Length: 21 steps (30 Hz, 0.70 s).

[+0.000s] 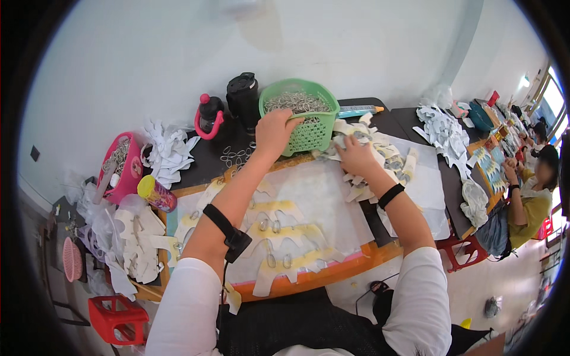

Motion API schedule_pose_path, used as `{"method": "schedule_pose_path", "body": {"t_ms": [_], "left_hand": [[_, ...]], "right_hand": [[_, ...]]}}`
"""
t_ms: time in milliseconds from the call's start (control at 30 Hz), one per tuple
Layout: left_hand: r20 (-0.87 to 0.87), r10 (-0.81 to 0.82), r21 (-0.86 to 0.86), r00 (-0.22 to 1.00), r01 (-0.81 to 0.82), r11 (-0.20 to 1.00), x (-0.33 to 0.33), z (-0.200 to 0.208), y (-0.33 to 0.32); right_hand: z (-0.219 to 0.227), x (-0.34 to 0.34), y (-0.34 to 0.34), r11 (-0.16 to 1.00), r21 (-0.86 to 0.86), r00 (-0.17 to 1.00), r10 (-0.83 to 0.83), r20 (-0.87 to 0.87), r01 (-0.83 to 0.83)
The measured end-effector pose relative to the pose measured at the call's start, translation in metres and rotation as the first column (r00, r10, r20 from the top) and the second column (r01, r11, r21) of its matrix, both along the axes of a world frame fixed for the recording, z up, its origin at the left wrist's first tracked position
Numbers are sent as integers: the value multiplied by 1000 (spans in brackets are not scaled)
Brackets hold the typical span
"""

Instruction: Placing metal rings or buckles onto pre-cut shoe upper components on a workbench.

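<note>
My left hand [274,132] is closed on the near left rim of a green plastic basket [310,135] filled with metal rings [297,102]. To its right, my right hand [360,159] is on a heap of white and yellow cut pieces [392,155], its fingers bent around some of them; the fingertips are partly hidden. Between my arms, several flat toothed pieces with yellow edges [288,234] lie in rows on a white sheet [332,190], with metal rings on them.
Loose rings [236,155], a black tumbler [242,98] and a pink-handled bottle [209,115] stand left of the basket. Farther left are a pink basket [126,172], a yellow-lidded canister [157,193] and white scraps [168,151]. A co-worker [528,196] sits at the right; a red stool [119,317] stands lower left.
</note>
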<state>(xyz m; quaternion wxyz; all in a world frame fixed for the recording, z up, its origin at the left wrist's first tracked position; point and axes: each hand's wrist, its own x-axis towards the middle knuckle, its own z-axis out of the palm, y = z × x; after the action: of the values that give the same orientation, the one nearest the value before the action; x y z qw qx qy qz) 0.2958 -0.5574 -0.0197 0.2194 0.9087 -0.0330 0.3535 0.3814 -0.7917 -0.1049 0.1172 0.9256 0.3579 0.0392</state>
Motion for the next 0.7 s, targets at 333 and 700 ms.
{"method": "schedule_pose_path", "body": {"t_ms": [333,700], "left_hand": [[-62,-13,-6,998,13,1000,-7,-7,-1],[-281,53,229,958,14,973,-40,5,-5]], "right_hand": [[9,25,-50,951,157,954,-236,-185,266],[103,28,26,621,780,972,125,-197,78]]}}
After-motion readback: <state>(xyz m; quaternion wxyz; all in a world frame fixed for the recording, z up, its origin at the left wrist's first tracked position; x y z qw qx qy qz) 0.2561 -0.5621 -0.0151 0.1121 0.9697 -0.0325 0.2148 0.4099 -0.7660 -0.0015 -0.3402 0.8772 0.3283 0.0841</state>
